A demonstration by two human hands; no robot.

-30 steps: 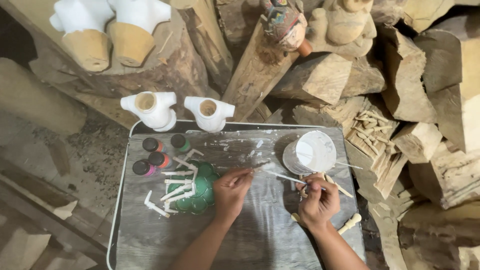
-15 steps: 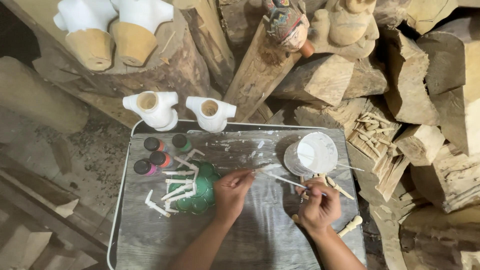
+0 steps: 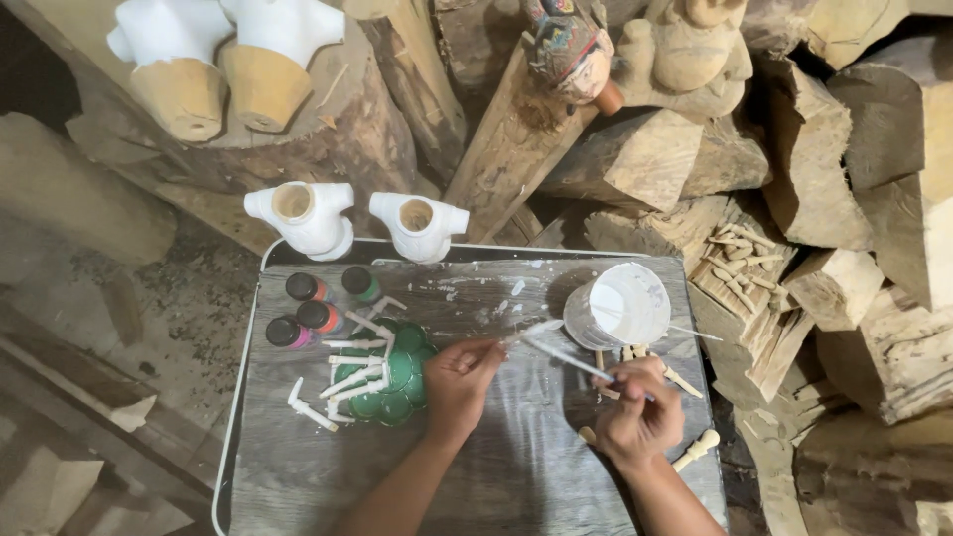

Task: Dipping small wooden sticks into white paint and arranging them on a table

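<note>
The left hand point(image 3: 459, 382) is closed in a pinch on a small white-painted wooden piece point(image 3: 534, 331), which projects up and to the right from its fingertips. The right hand point(image 3: 640, 415) is closed around a thin paintbrush point(image 3: 566, 357); the shaft runs up and to the left, and its tip lies just below the painted piece, close to it; contact cannot be confirmed. Both hands are positioned over the grey, paint-streaked surface point(image 3: 516, 467), with the piece between them, nearer the left hand.

A white paint cup point(image 3: 617, 304) lies just above the right hand. Small unpainted wooden pegs point(image 3: 695, 452) lie beside the right hand. To the left of the left hand, white-painted limb pieces point(image 3: 359, 377) rest on a green round lid point(image 3: 397, 375). Four small paint bottles point(image 3: 318, 300) stand further left. Two white-painted wooden torsos point(image 3: 362, 220) sit at the far edge of the surface.
</note>
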